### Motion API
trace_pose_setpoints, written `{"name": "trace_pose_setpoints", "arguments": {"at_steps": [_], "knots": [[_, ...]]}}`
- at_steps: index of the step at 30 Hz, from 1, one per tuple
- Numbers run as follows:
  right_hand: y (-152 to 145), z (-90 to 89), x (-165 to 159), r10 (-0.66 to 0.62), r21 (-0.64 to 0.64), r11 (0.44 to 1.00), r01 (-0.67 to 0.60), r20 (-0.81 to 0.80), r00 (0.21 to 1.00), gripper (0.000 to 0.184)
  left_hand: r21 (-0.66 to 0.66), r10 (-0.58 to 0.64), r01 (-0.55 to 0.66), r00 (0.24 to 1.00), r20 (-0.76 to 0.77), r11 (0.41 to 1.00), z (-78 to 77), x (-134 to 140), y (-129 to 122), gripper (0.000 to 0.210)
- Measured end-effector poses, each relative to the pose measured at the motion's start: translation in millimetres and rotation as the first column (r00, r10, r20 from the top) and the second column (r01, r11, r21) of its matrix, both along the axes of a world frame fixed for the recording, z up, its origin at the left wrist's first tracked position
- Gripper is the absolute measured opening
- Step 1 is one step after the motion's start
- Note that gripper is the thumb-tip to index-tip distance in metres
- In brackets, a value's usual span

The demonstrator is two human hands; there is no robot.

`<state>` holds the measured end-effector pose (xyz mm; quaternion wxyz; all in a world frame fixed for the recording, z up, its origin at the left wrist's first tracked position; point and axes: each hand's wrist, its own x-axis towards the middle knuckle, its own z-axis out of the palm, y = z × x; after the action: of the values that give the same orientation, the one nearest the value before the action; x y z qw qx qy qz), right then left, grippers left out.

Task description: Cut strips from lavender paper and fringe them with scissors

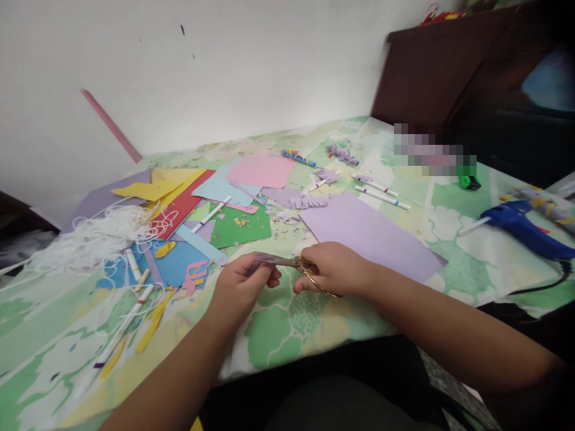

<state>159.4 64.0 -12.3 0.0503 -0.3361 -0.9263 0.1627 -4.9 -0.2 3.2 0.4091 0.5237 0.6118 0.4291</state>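
In front of me, gold-handled scissors (309,274) are in my right hand (339,267), its fingers through the loops. Their blades point left and reach my left hand (240,287). That hand is closed, pinching a small greyish-purple paper piece (259,260) at the blade tips; most of it is hidden by the fingers. Just beyond my right hand lies a large lilac paper sheet (359,230). A fringed purple paper strip (309,203) rests at its far left corner, with small paper scraps around it.
A tangle of white string (103,233) covers coloured paper on the left. Several markers (211,214) lie scattered about. To the right are a blue glue gun (530,227) with a black cord and a green object (469,181). A white wall (251,72) stands behind the table.
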Motion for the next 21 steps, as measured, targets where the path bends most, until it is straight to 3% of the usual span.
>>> {"name": "trace_pose_setpoints", "arguments": {"at_steps": [8,21], "knots": [[0.4,0.1,-1.1,-0.017,0.038,0.999,0.015,0.049,0.999,0.054,0.006,-0.014,0.013,0.999,0.03,1.0,-6.6,-3.5,-1.5,0.015],[0.7,0.3,0.7,-0.02,0.093,0.996,0.017,0.037,0.999,0.054,-0.032,0.002,-0.002,1.0,-0.006,1.0,-1.7,-3.0,-2.6,0.015]]}}
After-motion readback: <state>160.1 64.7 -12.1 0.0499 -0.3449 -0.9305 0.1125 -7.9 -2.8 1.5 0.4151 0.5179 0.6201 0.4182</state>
